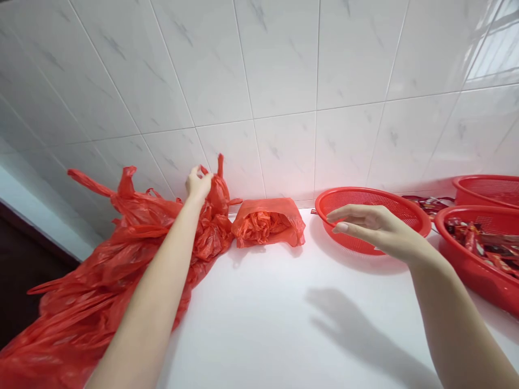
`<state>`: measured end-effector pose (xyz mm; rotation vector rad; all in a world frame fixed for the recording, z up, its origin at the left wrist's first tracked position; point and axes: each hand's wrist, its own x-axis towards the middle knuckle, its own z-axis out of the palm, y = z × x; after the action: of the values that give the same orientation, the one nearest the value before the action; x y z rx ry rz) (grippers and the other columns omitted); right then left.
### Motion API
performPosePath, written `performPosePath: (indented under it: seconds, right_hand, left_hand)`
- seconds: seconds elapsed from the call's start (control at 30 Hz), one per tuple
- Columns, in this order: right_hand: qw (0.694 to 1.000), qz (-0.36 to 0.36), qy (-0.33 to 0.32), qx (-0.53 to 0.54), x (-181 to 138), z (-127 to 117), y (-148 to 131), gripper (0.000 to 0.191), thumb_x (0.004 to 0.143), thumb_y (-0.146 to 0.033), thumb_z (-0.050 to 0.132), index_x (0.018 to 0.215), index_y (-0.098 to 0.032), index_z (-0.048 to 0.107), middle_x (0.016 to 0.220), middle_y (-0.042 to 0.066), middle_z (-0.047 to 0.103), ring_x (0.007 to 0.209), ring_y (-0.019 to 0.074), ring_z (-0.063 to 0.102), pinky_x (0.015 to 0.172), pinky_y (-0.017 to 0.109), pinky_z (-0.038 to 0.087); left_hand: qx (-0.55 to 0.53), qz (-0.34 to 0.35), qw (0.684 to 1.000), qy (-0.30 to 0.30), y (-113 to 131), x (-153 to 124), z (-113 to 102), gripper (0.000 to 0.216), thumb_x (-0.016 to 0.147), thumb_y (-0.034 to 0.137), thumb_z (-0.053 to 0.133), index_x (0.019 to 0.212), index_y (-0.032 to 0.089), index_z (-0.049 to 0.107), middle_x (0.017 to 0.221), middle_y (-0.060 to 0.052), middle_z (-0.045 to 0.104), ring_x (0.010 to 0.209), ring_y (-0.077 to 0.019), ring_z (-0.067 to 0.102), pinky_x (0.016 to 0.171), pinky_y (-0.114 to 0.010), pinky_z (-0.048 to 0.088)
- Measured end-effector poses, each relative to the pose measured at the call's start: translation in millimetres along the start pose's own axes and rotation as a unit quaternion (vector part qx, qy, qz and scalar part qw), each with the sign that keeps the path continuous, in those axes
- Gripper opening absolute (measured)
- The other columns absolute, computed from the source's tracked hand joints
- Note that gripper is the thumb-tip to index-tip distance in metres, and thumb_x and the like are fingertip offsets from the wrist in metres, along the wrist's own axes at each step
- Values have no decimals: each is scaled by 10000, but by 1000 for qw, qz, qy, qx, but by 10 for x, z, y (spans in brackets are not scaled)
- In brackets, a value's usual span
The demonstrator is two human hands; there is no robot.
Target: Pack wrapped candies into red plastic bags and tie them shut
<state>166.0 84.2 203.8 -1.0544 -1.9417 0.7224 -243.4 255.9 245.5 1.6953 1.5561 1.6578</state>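
Observation:
At the back of the pile, my left hand [198,183] is closed with its fingertips on a bit of red plastic bag [219,193]. That bag stands against the wall among many crumpled red plastic bags [150,232]. My right hand [368,224] hangs over the front rim of a round red mesh basket [417,221], its fingers loosely stretched out and holding nothing. Between my hands lies another red plastic bag [284,208] on its side, its mouth towards me and crumpled red plastic [259,226] inside.
On the right, a red basket [446,243] holds small red packets [486,248], and a second red basket [482,189] stands behind it. Dark red strips [430,202] lie by the wall. White tiles [284,65] rise behind the white table [251,335].

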Motion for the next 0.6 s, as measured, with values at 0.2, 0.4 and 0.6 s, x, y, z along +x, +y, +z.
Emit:
performPosePath:
  seconds: [0.2, 0.4, 0.6]
  right_hand:
    - [999, -3, -6, -33, 17, 32, 19, 340, 882, -516, 639, 1063, -249, 746, 1130, 65, 728, 1052, 266, 680, 942, 414, 546]
    - [998, 1, -54, -31, 27, 127, -35, 370, 903, -519, 602, 1083, -224, 734, 1157, 78, 714, 1028, 259, 679, 915, 398, 551]
    - [992, 5, -119, -46, 31, 302, -51, 380, 908, -471, 596, 1164, -212, 705, 1172, 93, 704, 979, 246, 692, 823, 362, 570]
  left_hand:
    - [68, 42, 996, -47, -59, -647, 443, 109, 793, 263, 611, 839, 191, 678, 947, -102, 748, 1008, -292, 671, 954, -474, 488]
    - [273, 138, 892, -333, 59, -1430, 994, 246, 870, 157, 504, 921, 222, 736, 1070, -40, 747, 1051, -212, 673, 958, -327, 512]
    - [417, 39, 859, -293, -53, -1686, 1402, 380, 822, 44, 543, 1180, 109, 655, 1440, -260, 489, 1270, -377, 567, 1031, -473, 465]
